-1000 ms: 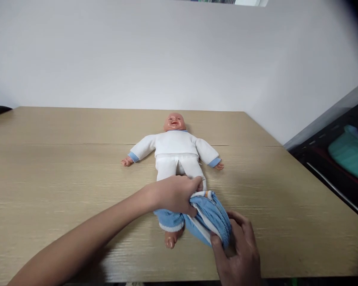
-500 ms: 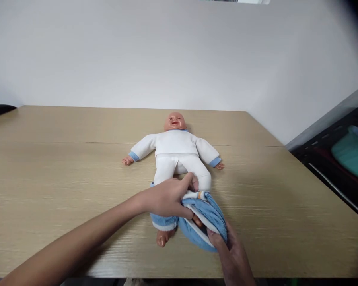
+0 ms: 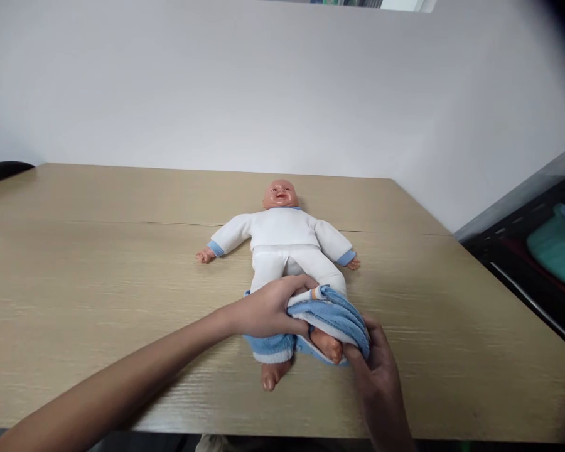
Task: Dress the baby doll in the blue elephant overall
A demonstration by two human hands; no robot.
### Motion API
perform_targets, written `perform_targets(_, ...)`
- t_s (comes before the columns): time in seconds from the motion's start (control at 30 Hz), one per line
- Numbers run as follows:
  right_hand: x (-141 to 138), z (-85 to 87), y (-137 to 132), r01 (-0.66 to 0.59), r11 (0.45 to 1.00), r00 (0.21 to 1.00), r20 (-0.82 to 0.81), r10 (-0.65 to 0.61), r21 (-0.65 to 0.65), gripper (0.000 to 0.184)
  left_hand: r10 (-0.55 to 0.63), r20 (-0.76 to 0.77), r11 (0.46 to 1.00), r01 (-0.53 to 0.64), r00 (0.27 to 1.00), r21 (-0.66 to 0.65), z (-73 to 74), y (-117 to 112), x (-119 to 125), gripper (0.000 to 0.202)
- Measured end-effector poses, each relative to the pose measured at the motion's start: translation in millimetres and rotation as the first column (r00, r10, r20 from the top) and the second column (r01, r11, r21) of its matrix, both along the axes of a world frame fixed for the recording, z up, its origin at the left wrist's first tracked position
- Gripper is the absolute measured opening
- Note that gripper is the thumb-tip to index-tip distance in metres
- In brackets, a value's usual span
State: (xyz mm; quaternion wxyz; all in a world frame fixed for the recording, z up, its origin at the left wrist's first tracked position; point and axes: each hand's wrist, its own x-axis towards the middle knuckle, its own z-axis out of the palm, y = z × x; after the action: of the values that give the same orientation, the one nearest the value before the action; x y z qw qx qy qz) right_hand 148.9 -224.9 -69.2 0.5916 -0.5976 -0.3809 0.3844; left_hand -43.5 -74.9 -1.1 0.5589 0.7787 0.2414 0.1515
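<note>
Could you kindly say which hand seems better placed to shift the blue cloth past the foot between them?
Probably the right hand: it grips the blue cloth at the toe end of the foot, while the left hand holds cloth nearer the ankle.

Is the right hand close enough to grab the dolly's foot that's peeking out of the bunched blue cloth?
Probably yes: the right hand is right beside that foot, and nothing seems to block it. It's holding the blue cloth, though, so it might have to let go first.
</note>
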Motion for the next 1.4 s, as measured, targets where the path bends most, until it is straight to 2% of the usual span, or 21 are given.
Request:
perform_targets(0.2, 16, 3.4, 13, -0.123, 0.992, 0.987, -0.098, 0.125, 0.020, 0.043, 0.034, 0.052, 0.999, -0.034, 0.998, 0.002, -1.0, -1, 1, 0.044)
perform_targets(0.37, 32, 1.9, 24, -0.288, 0.953, 0.956, -0.038, 0.293, 0.092, 0.035, 0.090, 0.118, 0.985, -0.106, 0.989, 0.134, -5.2, -1, -2, 0.045)
perform_targets(0.47, 43, 3.1, 31, -0.396, 0.914, 0.918, 0.078, 0.390, 0.086, 0.032, 0.059, 0.135, 0.978, -0.084, 0.989, 0.190, -6.3, -2, -5, 0.036)
perform_targets(0.53, 52, 5.8, 37, -0.475, 0.879, 0.870, 0.179, 0.460, 0.047, 0.026, 0.032, 0.140, 0.978, -0.060, 0.990, 0.201, -6.3, -2, -8, 0.029)
perform_targets(0.67, 73, 17.7, 56, -0.606, 0.795, 0.737, 0.351, 0.577, -0.034, 0.016, -0.013, 0.120, 0.970, -0.016, 0.993, 0.241, -4.5, 0, -11, 0.027)
perform_targets(0.73, 82, 26.1, 67, -0.668, 0.740, 0.647, 0.432, 0.629, -0.076, 0.018, -0.027, 0.086, 0.958, 0.001, 0.996, 0.288, -2.3, 0, -14, 0.025)
perform_targets(0.8, 87, 34.7, 75, -0.706, 0.698, 0.554, 0.520, 0.650, -0.119, 0.028, -0.030, 0.035, 0.938, 0.016, 0.999, 0.347, 0.9, -1, -18, 0.024)
perform_targets(0.9, 89, 45.3, 83, -0.745, 0.644, 0.419, 0.628, 0.655, -0.174, 0.036, 0.004, -0.036, 0.914, 0.011, 0.999, 0.405, 7.5, -4, -31, 0.037)
perform_targets(1.0, 88, 51.1, 86, -0.786, 0.588, 0.344, 0.655, 0.673, -0.192, 0.033, 0.093, -0.095, 0.887, -0.039, 0.991, 0.461, 13.9, -7, -51, 0.047)
perform_targets(1.1, 89, 52.1, 92, -0.812, 0.566, 0.366, 0.631, 0.684, -0.142, 0.040, 0.178, -0.174, 0.842, -0.059, 0.969, 0.536, 17.3, -7, -73, 0.046)
perform_targets(1.17, 90, 51.3, 98, -0.812, 0.576, 0.418, 0.601, 0.681, -0.089, 0.034, 0.176, -0.206, 0.857, -0.047, 0.963, 0.512, 16.9, -4, -84, 0.041)
perform_targets(1.3, 87, 46.5, 119, -0.810, 0.586, 0.517, 0.439, 0.735, -0.025, 0.020, 0.112, -0.127, 0.931, -0.059, 0.986, 0.361, 6.8, 5, -91, 0.021)
perform_targets(1.37, 81, 40.4, 132, -0.797, 0.604, 0.579, 0.271, 0.769, -0.011, 0.022, 0.145, -0.036, 0.958, -0.131, 0.989, 0.256, -3.4, 12, -89, 0.025)
perform_targets(1.4, 76, 35.9, 138, -0.777, 0.630, 0.621, 0.166, 0.766, -0.002, 0.025, 0.188, 0.008, 0.965, -0.187, 0.982, 0.186, -9.4, 15, -87, 0.030)
